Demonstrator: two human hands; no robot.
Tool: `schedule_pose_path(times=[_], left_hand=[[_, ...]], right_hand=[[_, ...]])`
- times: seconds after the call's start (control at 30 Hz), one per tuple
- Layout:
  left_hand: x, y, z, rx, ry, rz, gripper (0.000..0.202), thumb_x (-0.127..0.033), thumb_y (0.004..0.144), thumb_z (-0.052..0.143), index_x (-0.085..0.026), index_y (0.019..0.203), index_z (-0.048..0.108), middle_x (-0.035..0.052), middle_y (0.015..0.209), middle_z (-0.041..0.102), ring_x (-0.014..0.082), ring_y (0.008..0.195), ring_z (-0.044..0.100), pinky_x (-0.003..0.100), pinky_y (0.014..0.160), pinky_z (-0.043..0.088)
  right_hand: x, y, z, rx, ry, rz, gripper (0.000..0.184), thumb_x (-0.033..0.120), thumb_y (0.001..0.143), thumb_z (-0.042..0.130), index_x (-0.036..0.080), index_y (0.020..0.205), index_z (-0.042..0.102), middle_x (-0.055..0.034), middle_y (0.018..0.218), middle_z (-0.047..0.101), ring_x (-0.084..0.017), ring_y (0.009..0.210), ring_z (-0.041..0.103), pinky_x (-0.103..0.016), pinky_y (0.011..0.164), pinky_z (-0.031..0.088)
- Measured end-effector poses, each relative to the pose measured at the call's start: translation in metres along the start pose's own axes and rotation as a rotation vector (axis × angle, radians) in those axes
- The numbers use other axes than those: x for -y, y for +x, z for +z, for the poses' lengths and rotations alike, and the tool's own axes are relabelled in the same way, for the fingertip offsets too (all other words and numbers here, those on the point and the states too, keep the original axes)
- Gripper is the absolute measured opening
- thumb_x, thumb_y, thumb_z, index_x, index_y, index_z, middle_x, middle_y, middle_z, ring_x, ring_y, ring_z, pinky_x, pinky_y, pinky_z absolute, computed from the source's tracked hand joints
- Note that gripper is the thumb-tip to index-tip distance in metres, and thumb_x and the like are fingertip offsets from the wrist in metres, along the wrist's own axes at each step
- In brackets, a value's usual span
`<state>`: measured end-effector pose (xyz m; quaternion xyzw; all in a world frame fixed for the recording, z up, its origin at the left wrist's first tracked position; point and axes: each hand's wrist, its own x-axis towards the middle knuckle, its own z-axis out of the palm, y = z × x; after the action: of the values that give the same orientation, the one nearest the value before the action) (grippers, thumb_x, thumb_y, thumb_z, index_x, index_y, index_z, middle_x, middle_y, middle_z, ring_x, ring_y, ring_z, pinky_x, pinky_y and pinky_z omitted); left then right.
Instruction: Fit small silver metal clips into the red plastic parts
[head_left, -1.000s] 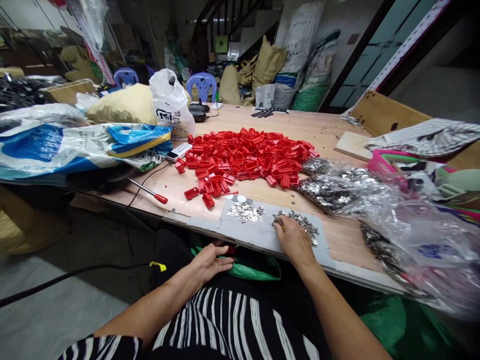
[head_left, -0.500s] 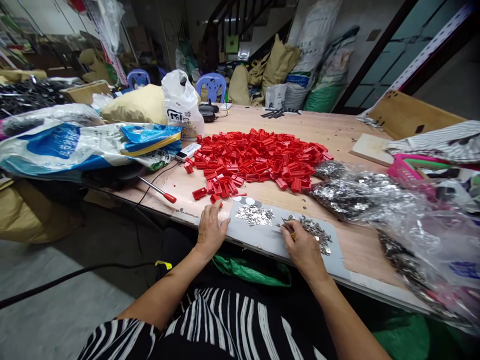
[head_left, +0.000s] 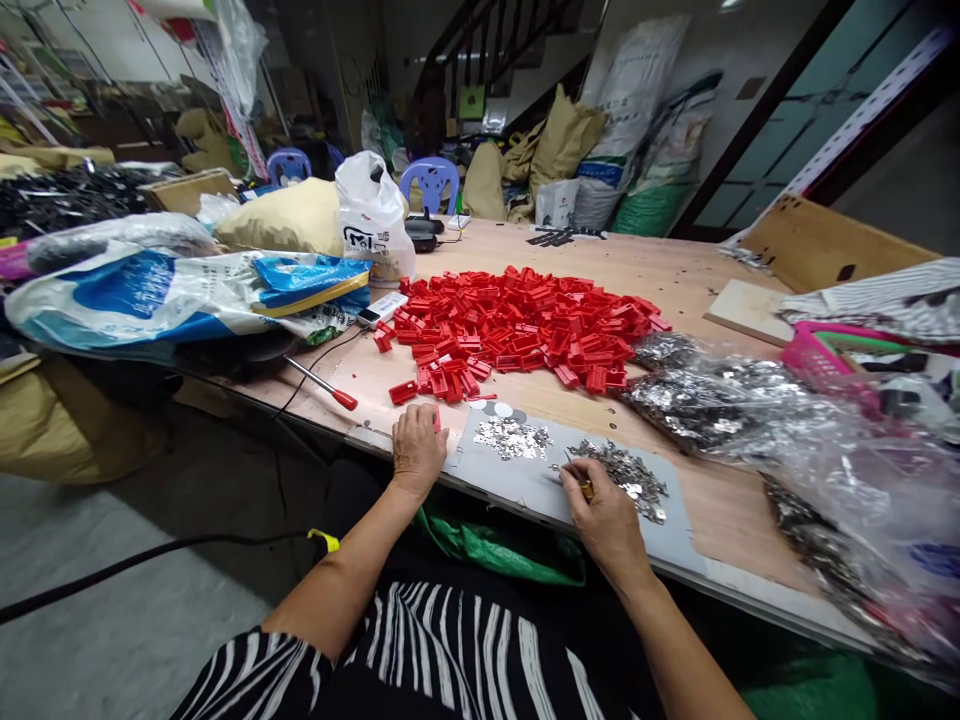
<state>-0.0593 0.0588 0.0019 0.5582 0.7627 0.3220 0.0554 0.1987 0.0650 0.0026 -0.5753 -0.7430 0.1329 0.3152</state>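
The left hand (head_left: 418, 447) has come up from the lap and now curls over a red clip (head_left: 436, 421) at lower centre. The right hand (head_left: 609, 512) stays at the metal-piece pile (head_left: 626, 468), fingertips pinched together.

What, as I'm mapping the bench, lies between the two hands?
Head view: a small pile of metal pieces on the grey mat lies between left hand and right hand.

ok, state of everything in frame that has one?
Left hand: curled shut on a red clip.
Right hand: pinched on a small item, too small to identify.
Red clip pile: loose heap, untouched.
Metal bits: spread on the grey mat.
Clear bags: lying down, filled.
Screwdriver: lying flat.
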Motion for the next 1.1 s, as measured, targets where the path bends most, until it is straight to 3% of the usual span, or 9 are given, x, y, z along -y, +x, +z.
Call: schedule_pose_path(times=[0.1, 0.17, 0.3, 0.4, 0.6, 0.73, 0.83, 1.0, 1.1], left_hand=[[-0.004, -0.003, -0.003, -0.019, -0.345, -0.068, 0.017, -0.019, 0.078, 0.062, -0.020, 0.087, 0.049, 0.0063, 0.095, 0.054, 0.0229, 0.096, 0.054, 0.035, 0.087, 0.041], [-0.010, -0.008, -0.008, 0.019, -0.707, -0.179, 0.026, -0.020, 0.074, 0.068, -0.021, 0.089, 0.047, 0.0033, 0.093, 0.055, 0.0191, 0.089, 0.058, 0.030, 0.081, 0.044], [-0.025, -0.019, -0.024, 0.361, -1.492, -0.434, 0.050, -0.018, 0.072, 0.071, -0.026, 0.114, 0.046, 0.0020, 0.099, 0.060, 0.0171, 0.086, 0.065, 0.025, 0.072, 0.047], [-0.032, -0.026, -0.031, 0.637, -1.792, -0.632, 0.044, -0.016, 0.077, 0.065, -0.024, 0.117, 0.050, 0.0050, 0.101, 0.062, 0.0169, 0.088, 0.067, 0.020, 0.067, 0.048], [-0.034, -0.033, -0.028, 0.758, -1.886, -0.887, 0.026, -0.016, 0.082, 0.060, -0.014, 0.108, 0.055, 0.0083, 0.086, 0.064, 0.0159, 0.076, 0.068, 0.014, 0.049, 0.047], [-0.032, -0.037, -0.024, 0.858, -1.880, -0.973, 0.018, -0.018, 0.085, 0.054, -0.008, 0.099, 0.057, 0.0098, 0.079, 0.065, 0.0187, 0.076, 0.069, 0.017, 0.053, 0.052], [-0.032, -0.041, -0.022, 0.913, -1.889, -0.953, 0.021, -0.022, 0.088, 0.051, -0.007, 0.100, 0.060, 0.0137, 0.087, 0.068, 0.0184, 0.076, 0.068, 0.019, 0.056, 0.051], [-0.034, -0.046, -0.022, 0.931, -1.872, -0.863, 0.023, -0.020, 0.091, 0.050, -0.016, 0.113, 0.057, 0.0141, 0.106, 0.066, 0.0123, 0.072, 0.066, 0.017, 0.057, 0.047], [-0.035, -0.047, -0.022, 0.911, -1.865, -0.866, 0.023, -0.022, 0.091, 0.051, -0.014, 0.111, 0.058, 0.0137, 0.103, 0.066, 0.0126, 0.072, 0.067, 0.016, 0.057, 0.050]], right_hand=[[0.003, -0.001, -0.003, -0.025, 0.041, 0.007, 0.023, 0.041, 0.087, 0.047, 0.021, 0.089, 0.058, -0.0057, 0.081, 0.070, -0.020, 0.070, 0.066, -0.029, 0.065, 0.046], [0.006, -0.001, -0.005, -0.028, 0.083, 0.021, 0.024, 0.041, 0.086, 0.049, 0.020, 0.088, 0.060, -0.0065, 0.081, 0.071, -0.020, 0.071, 0.066, -0.029, 0.066, 0.046], [0.019, -0.001, -0.011, 0.009, 0.217, 0.077, 0.027, 0.043, 0.086, 0.051, 0.020, 0.090, 0.062, -0.0066, 0.082, 0.071, -0.020, 0.070, 0.064, -0.029, 0.067, 0.047], [0.031, -0.002, -0.014, 0.055, 0.319, 0.087, 0.029, 0.045, 0.085, 0.052, 0.019, 0.091, 0.063, -0.0047, 0.080, 0.068, -0.017, 0.068, 0.060, -0.027, 0.064, 0.046], [0.052, -0.009, -0.015, 0.139, 0.414, 0.054, 0.030, 0.046, 0.087, 0.052, 0.019, 0.092, 0.063, -0.0002, 0.067, 0.060, -0.013, 0.055, 0.049, -0.024, 0.053, 0.041], [0.060, -0.012, -0.017, 0.158, 0.424, 0.048, 0.028, 0.046, 0.085, 0.055, 0.019, 0.089, 0.063, 0.0001, 0.068, 0.061, -0.013, 0.055, 0.049, -0.024, 0.052, 0.040], [0.063, -0.013, -0.018, 0.148, 0.429, 0.050, 0.027, 0.046, 0.085, 0.056, 0.019, 0.090, 0.063, 0.0000, 0.068, 0.062, -0.013, 0.055, 0.049, -0.024, 0.051, 0.039], [0.065, -0.013, -0.018, 0.139, 0.404, 0.018, 0.027, 0.044, 0.085, 0.056, 0.020, 0.089, 0.064, 0.0000, 0.068, 0.063, -0.012, 0.054, 0.050, -0.023, 0.051, 0.040], [0.065, -0.012, -0.018, 0.134, 0.385, 0.000, 0.027, 0.044, 0.086, 0.055, 0.019, 0.091, 0.065, -0.0006, 0.069, 0.064, -0.012, 0.054, 0.050, -0.024, 0.052, 0.041]])
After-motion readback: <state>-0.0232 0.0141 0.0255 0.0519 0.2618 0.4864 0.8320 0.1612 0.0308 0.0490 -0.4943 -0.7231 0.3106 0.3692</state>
